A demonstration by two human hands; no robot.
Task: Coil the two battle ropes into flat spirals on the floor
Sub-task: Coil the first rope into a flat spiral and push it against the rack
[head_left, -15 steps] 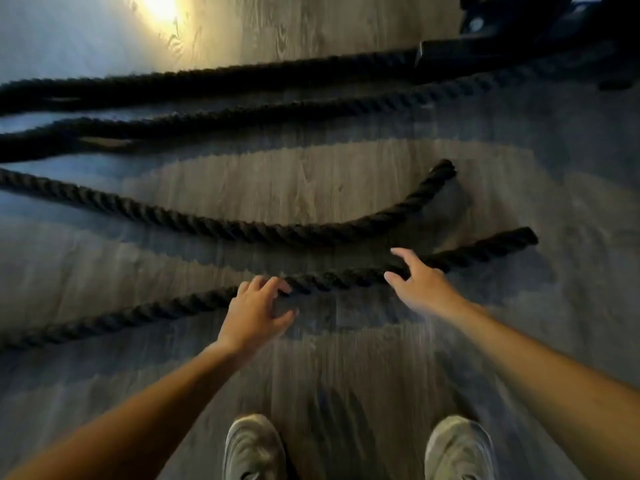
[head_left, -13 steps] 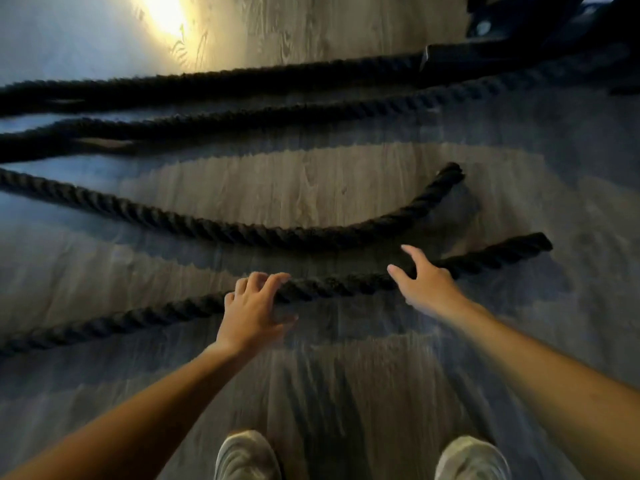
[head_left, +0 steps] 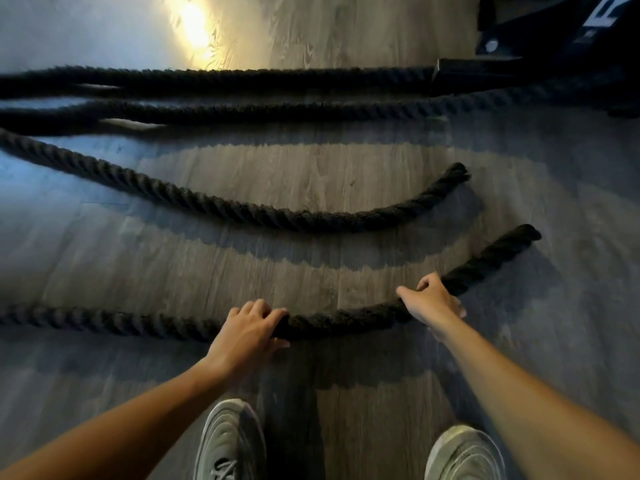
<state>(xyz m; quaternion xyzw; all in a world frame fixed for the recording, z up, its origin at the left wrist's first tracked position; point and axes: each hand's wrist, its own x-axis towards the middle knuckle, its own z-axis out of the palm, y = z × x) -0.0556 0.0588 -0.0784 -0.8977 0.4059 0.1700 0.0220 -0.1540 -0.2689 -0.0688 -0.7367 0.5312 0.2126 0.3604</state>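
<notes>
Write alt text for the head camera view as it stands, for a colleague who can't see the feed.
Both hands, left hand and right hand, grip the nearest battle rope close to its free end on a wood-look floor. A second rope end curves just beyond, uncoiled, with two more rope runs farther off. Grey shoes show below.

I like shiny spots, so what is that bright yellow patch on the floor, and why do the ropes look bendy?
Head view: the yellow patch is glare on the wooden floor; the ropes' jagged shadows fall below them; the far ropes look blurred, and the wide lens may exaggerate their curves.
</notes>
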